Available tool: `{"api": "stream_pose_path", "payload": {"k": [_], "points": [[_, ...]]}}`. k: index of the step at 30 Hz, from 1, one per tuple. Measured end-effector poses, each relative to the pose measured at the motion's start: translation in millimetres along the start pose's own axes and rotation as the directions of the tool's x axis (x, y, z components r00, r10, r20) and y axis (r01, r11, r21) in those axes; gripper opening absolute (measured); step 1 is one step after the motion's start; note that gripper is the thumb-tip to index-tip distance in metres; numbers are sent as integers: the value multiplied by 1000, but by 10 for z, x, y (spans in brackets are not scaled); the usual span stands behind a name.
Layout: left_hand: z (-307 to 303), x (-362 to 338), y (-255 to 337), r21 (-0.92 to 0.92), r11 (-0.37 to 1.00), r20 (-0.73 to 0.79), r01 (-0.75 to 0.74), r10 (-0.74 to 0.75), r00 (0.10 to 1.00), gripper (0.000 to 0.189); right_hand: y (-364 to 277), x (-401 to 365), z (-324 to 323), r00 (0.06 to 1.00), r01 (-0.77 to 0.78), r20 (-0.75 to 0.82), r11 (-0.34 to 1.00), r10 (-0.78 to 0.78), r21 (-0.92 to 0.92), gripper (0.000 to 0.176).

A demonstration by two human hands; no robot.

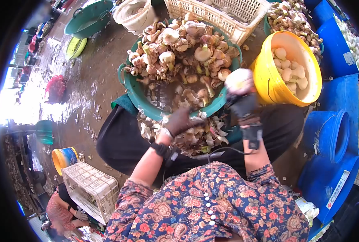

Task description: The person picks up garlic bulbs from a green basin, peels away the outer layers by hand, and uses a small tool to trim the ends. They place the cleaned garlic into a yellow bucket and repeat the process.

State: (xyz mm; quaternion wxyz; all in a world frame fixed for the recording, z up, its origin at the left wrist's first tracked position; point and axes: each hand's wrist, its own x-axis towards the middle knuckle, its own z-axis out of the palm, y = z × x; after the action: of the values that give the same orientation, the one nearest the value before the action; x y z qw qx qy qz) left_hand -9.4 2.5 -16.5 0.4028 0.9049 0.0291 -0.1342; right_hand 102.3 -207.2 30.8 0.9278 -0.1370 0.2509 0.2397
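A green basin (127, 82) in front of me holds a heap of unpeeled garlic bulbs (169, 36) with brown skins and stubs of stem. My right hand (244, 107), dark-gloved and blurred by motion, is shut on a pale garlic bulb (240, 82) between the basin and a yellow bucket (264, 76). Peeled white garlic bulbs (286, 70) lie inside that bucket. My left hand (181, 122), also dark-gloved, is at the basin's near rim with its fingers apart and nothing visible in them. Loose garlic skins (187, 143) are piled below it, across my lap.
A cream plastic crate (244, 30) and a white bucket (135, 18) stand behind the basin. Blue tubs (324, 129) line the right side. Another person (64, 209) sits at lower left beside a white crate (90, 185). Scraps litter the wet floor (86, 86).
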Motion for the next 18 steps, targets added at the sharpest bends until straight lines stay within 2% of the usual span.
{"api": "stream_pose_path", "payload": {"k": [1, 2, 4, 5, 6, 7, 8, 10, 11, 12, 13, 14, 15, 16, 18], "points": [[-85, 125, -49, 124, 983, -10, 138, -138, 990, 81, -232, -15, 151, 913, -110, 407, 982, 39, 152, 44], [-87, 281, -177, 123, 983, 0, 133, -134, 991, 81, -388, -122, 290, 886, -133, 463, 971, 26, 199, 57], [-9, 598, -398, 109, 973, -197, 205, -181, 964, 94, -591, -186, 374, 837, -40, 547, 997, -6, 72, 65], [33, 722, -410, 135, 966, -105, 222, -209, 972, 98, -594, -164, 347, 836, -31, 548, 997, -10, 65, 65], [78, 831, -425, 164, 957, -12, 238, -239, 971, 102, -552, -138, 249, 888, 18, 460, 999, 6, -48, 64], [379, 962, -747, 221, 958, -38, 181, -177, 983, 100, -498, -87, 124, 931, 53, 364, 985, 10, -163, 64], [672, 1090, -1058, 280, 951, -64, 128, -114, 991, 99, -428, 8, -64, 952, -65, 290, 992, 96, -112, 63], [800, 1043, -976, -105, 983, 208, 148, -124, 970, 94, -240, 80, -230, 986, -128, 72, 964, 148, -232, 59], [736, 970, -908, -103, 983, 213, 154, -129, 968, 94, -154, 102, -249, 993, -106, 12, 919, 119, -380, 56], [640, 876, -853, 42, 973, 292, 227, -229, 928, 81, -63, 117, -259, 996, -92, -41, 850, 83, -518, 53], [490, 792, -767, 193, 940, 346, 282, -334, 877, 68, 34, 146, -235, 993, -117, -93, 809, 78, -576, 44], [400, 720, -787, 345, 883, 380, 318, -441, 813, 56, 108, 195, -221, 993, -116, -86, 813, 82, -570, 44], [382, 595, -865, 532, 846, 473, -38, -260, 842, 42, 178, 225, -232, 990, -133, -123, 741, 68, -658, 41], [257, 404, -750, 535, 844, 473, -32, -268, 839, 42, 240, 232, -237, 986, -153, -158, 655, 52, -740, 38], [-127, 13, -308, 258, 954, 227, 150, -211, 951, 41, 315, 238, -246, 986, -155, -163, 609, 43, -778, 43]]}}
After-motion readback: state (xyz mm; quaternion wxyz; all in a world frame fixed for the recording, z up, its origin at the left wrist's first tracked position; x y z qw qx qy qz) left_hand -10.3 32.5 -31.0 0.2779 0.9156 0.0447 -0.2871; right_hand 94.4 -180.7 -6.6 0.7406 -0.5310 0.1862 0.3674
